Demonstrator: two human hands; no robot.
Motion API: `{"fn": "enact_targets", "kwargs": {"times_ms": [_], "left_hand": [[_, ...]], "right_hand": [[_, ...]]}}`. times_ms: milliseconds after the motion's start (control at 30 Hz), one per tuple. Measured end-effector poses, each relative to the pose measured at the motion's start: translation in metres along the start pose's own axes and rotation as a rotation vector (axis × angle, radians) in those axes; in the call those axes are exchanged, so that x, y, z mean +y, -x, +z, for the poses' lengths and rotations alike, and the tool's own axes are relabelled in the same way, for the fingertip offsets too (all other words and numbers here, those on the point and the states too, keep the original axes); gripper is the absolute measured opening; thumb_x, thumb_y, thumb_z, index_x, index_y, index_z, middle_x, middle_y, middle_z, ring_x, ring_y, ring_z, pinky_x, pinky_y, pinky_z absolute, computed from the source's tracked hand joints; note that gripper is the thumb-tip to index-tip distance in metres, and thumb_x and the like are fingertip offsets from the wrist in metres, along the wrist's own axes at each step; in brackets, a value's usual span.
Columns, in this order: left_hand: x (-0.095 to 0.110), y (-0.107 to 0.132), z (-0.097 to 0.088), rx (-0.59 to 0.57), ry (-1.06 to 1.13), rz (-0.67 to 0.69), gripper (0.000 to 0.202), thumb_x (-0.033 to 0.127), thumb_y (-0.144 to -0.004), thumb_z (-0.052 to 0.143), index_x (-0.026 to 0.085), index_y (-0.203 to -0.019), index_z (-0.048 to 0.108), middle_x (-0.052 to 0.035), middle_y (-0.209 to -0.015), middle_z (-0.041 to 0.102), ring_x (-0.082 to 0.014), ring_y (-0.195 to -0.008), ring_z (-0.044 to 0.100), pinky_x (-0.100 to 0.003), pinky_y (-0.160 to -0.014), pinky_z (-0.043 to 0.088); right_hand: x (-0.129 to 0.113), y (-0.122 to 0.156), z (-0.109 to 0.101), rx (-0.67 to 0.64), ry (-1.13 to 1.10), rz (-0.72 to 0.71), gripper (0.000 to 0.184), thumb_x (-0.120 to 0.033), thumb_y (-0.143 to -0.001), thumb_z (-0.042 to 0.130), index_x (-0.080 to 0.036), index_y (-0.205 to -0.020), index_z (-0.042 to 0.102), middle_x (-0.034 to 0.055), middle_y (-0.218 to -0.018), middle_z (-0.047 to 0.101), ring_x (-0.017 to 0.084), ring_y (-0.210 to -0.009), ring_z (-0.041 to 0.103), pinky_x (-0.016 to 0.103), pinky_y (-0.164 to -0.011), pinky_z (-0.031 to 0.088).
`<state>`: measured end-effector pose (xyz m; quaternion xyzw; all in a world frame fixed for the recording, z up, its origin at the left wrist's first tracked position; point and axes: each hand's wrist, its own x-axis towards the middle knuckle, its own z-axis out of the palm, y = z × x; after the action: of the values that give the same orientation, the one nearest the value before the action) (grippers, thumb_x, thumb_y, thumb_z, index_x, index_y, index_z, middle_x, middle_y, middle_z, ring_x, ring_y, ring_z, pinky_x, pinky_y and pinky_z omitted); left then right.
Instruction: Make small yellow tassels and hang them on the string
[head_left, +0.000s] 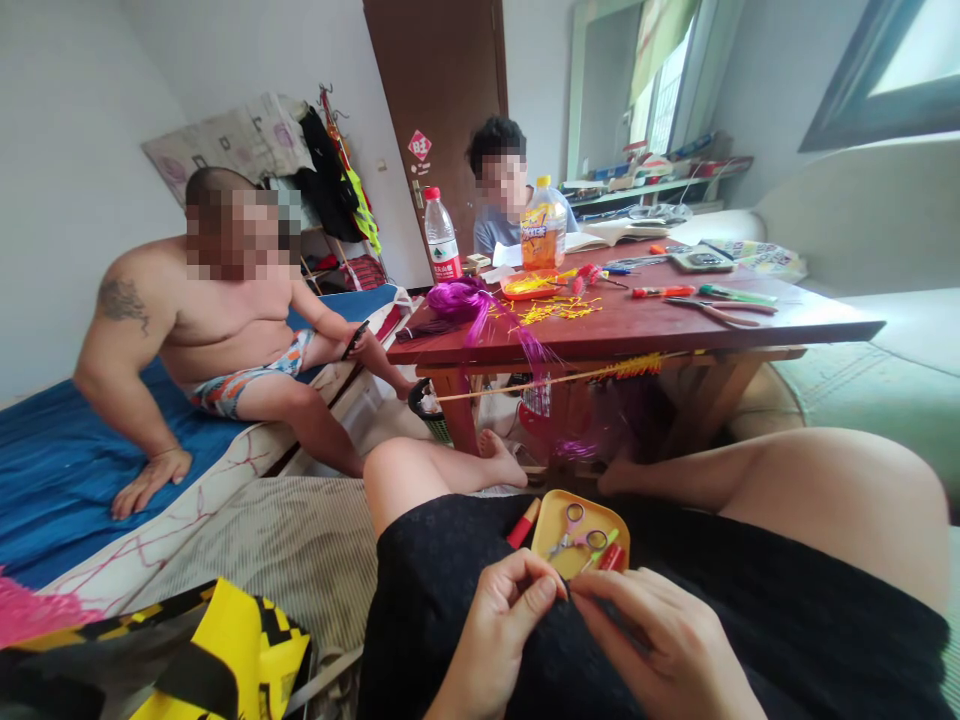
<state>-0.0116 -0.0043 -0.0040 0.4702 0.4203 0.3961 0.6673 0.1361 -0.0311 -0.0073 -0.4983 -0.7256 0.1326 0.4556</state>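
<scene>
Nearest the camera: left hand [504, 625] and right hand [660, 625], fingertips almost meeting above black cloth [435, 570] on the wearer's lap. Thumb and forefinger of each brought together in a fine pinch; any item between the tips too small to tell. Just beyond the fingers, on the lap: yellow tray [616, 512], containing pink-handled scissors [568, 542], a yellow-green stick [609, 540] and a red item [612, 558]. Just left of the tray, one red tube [523, 523].

Lower left: one yellow-and-black bag [225, 635].

Further off, one dark red table [637, 325]. Upon it: purple strands [457, 300], partly hanging over the edge; scattered yellow pieces [559, 310]; pliers [720, 312]; a red-handled tool [660, 292]; a green-handled tool [739, 296]; a red-capped bottle [442, 245]; a yellow-capped bottle [544, 240] with orange liquid. Below the table edge, one long thin stick [517, 386] with a yellow cluster along its right part.

Left: one person [217, 325] seated on a blue-covered bed [67, 440], dark phone [355, 341] in hand. Behind the table: a second person [491, 225] in a grey-blue top.
</scene>
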Motion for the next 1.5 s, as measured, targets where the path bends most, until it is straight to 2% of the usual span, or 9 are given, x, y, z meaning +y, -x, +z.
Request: {"fn": "enact_targets", "kwargs": {"times_ms": [467, 767, 967, 1233, 1500], "left_hand": [[-0.002, -0.002, -0.002, -0.018, -0.018, -0.003, 0.024, 0.038, -0.073, 0.063, 0.016, -0.067, 0.06, 0.0022, -0.062, 0.046, -0.0109, -0.061, 0.037, -0.021, -0.061, 0.03], [0.004, 0.0, -0.001, -0.008, -0.291, 0.147, 0.027, 0.039, -0.079, 0.055, 0.016, -0.065, 0.057, 0.0002, -0.068, 0.047, -0.0136, -0.067, 0.043, -0.022, -0.064, 0.032], [0.001, 0.0, -0.001, -0.022, -0.258, 0.125, 0.028, 0.042, -0.08, 0.053, 0.017, -0.066, 0.053, 0.0007, -0.067, 0.046, -0.0141, -0.068, 0.042, -0.022, -0.067, 0.033], [-0.003, -0.002, 0.0, -0.011, -0.257, 0.083, 0.031, 0.046, -0.079, 0.051, 0.018, -0.066, 0.05, 0.0022, -0.064, 0.041, -0.0133, -0.065, 0.038, -0.023, -0.065, 0.031], [-0.011, -0.002, -0.003, -0.005, -0.18, 0.059, 0.032, 0.048, -0.077, 0.054, 0.017, -0.068, 0.051, 0.002, -0.066, 0.043, -0.0128, -0.067, 0.039, -0.021, -0.065, 0.031]], "right_hand": [[0.003, 0.003, 0.005, -0.01, 0.004, 0.017, 0.019, -0.022, -0.086, 0.045, -0.022, -0.077, 0.062, 0.0019, -0.065, 0.067, 0.014, -0.054, 0.06, 0.024, -0.054, 0.046], [0.001, 0.001, 0.006, -0.043, 0.0, 0.032, 0.02, -0.026, -0.088, 0.041, -0.023, -0.076, 0.057, 0.0003, -0.062, 0.064, 0.013, -0.053, 0.058, 0.022, -0.051, 0.043], [0.001, 0.001, 0.008, -0.052, -0.012, 0.024, 0.018, -0.026, -0.088, 0.042, -0.022, -0.076, 0.055, -0.0012, -0.059, 0.059, 0.012, -0.05, 0.056, 0.021, -0.049, 0.042], [0.002, 0.001, 0.013, -0.018, -0.065, -0.016, 0.017, -0.02, -0.088, 0.041, -0.021, -0.077, 0.053, -0.0009, -0.064, 0.061, 0.011, -0.054, 0.059, 0.019, -0.054, 0.045], [0.006, 0.002, 0.022, -0.003, -0.13, 0.019, 0.016, -0.022, -0.087, 0.042, -0.022, -0.074, 0.052, -0.0026, -0.06, 0.06, 0.01, -0.051, 0.059, 0.017, -0.052, 0.044]]}}
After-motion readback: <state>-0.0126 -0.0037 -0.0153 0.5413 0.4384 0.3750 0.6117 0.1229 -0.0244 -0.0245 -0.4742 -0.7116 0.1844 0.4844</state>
